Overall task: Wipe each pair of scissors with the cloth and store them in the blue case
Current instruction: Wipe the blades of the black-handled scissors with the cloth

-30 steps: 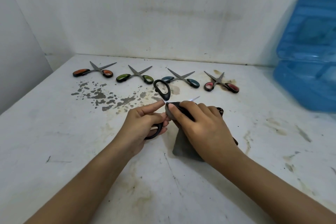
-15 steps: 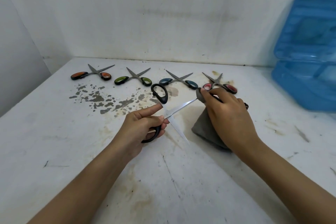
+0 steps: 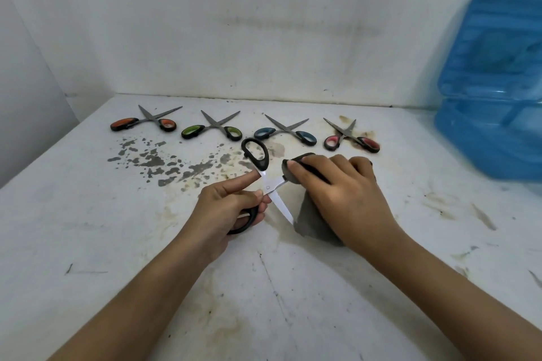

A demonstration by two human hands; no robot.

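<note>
My left hand (image 3: pixel 227 206) grips the lower handle of black-handled scissors (image 3: pixel 258 155), spread wide, with its index finger stretched along the upper handle. My right hand (image 3: pixel 340 187) pinches a grey cloth (image 3: pixel 311 220) around the upper blade close to the pivot; that blade is mostly hidden under the cloth. The lower blade points down to the right, bare. Several more scissors lie in a row at the back: orange (image 3: pixel 143 124), green (image 3: pixel 211 129), blue (image 3: pixel 284 133) and red (image 3: pixel 352 139). The blue case (image 3: pixel 492 91) stands open at the far right.
The white table (image 3: pixel 88 228) is stained, with dark flecks left of centre. White walls close the back and the left side. The case's raised lid leans against the back wall.
My right hand has slid the cloth back along the upper blade from its tip toward the pivot. The left hand holds the scissors in much the same place.
</note>
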